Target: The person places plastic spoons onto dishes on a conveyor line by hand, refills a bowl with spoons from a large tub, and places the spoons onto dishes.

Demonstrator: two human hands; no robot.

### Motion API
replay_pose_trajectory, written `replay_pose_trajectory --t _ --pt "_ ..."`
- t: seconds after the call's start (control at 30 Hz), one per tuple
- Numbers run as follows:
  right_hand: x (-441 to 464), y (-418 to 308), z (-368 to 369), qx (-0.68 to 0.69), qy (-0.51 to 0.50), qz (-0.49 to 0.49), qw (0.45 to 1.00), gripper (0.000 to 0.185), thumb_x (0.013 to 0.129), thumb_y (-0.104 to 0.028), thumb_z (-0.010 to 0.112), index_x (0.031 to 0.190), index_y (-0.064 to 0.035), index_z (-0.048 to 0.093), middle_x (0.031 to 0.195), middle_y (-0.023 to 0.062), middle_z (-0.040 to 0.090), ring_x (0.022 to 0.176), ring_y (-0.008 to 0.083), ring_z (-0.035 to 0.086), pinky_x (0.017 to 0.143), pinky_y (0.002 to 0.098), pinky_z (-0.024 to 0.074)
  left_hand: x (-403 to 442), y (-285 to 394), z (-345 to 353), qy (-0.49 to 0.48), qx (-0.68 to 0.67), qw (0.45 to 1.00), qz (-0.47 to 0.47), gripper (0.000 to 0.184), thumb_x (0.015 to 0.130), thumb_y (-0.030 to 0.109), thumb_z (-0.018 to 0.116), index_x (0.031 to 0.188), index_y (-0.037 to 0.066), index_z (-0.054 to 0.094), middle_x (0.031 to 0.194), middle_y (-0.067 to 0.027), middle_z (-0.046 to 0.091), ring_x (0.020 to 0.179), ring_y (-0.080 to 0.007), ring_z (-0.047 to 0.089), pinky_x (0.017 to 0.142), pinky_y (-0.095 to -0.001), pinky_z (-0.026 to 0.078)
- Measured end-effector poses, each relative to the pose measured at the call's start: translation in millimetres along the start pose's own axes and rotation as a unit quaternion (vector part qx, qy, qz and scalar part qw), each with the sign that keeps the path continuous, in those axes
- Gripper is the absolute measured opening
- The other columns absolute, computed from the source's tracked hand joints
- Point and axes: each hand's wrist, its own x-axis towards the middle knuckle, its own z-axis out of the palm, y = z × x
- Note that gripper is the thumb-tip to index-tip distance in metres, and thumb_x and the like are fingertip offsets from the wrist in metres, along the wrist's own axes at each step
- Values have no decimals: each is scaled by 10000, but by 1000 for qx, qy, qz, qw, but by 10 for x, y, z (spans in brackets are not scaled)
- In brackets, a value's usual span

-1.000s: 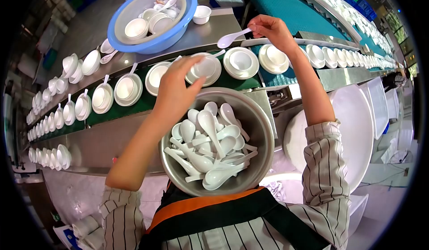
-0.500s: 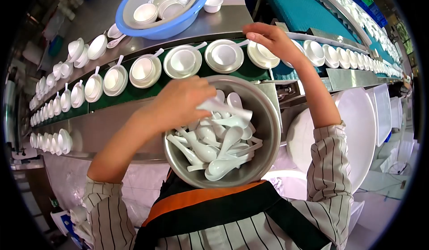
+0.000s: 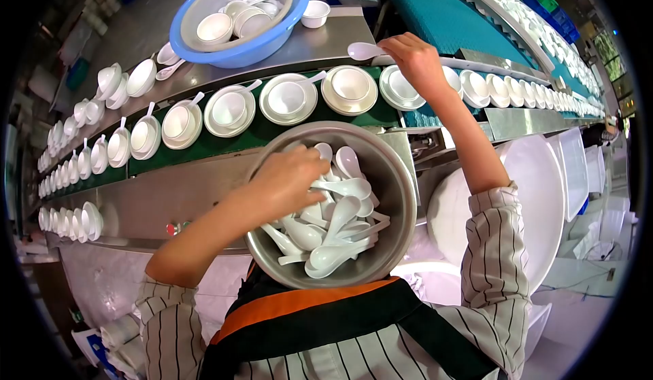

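My right hand (image 3: 416,62) is raised over the belt and pinches a white soup spoon (image 3: 364,51) by its handle, the spoon's bowl pointing left. Below it stand a white bowl on a saucer (image 3: 350,84) with no spoon and another bowl on a saucer (image 3: 401,88). My left hand (image 3: 291,179) reaches into a steel basin (image 3: 401,244) full of white spoons (image 3: 326,254). Its fingers are curled down around a spoon among the pile, partly hidden by the hand.
A green conveyor belt (image 3: 269,132) carries a row of bowls on saucers, those to the left with spoons. Behind it sits a blue tub (image 3: 238,57) with bowls and spoons. Loose bowls (image 3: 141,77) line the steel ledge. A large white tub (image 3: 544,210) stands right.
The row of bowls has shifted left along the belt. A spoon now shows in my right hand. The white piece that stuck out of my left hand no longer shows, and that hand is lower.
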Motion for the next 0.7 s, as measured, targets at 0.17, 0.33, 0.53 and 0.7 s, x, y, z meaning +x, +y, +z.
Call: replay_pose_trajectory --t 0.17,0.33,0.53,0.7 --pt "-41 -7 466 -20 -62 -65 996 192 673 -81 585 862 -89 621 772 26 583 783 187 591 643 288 505 4 -80 130 -34 1 999 39 248 680 159 714 871 41 609 848 -124 602 908 -293 569 756 -408 458" --pt "-101 -171 762 98 -80 -56 990 173 766 -155 621 916 -76 656 858 69 643 820 228 591 707 328 501 27 -130 -261 28 -184 981 -57 145 753 132 656 801 26 570 699 -78 566 675 -180 549 635 -322 431" --pt "566 -972 -350 494 -292 196 795 304 799 -202 681 1054 -41 648 856 97 666 693 164 614 601 301 492 169 -248 -579 171 -221 952 -121 180 749 161 675 776 18 569 678 -12 538 651 -70 475 601 -249 404" --pt "491 -1002 -203 363 -245 151 886 152 811 -116 676 936 -40 638 759 19 633 615 71 550 531 212 442 266 -189 -385 282 -235 922 -121 302 737 145 715 972 31 562 801 -47 590 639 -98 498 595 -259 423"
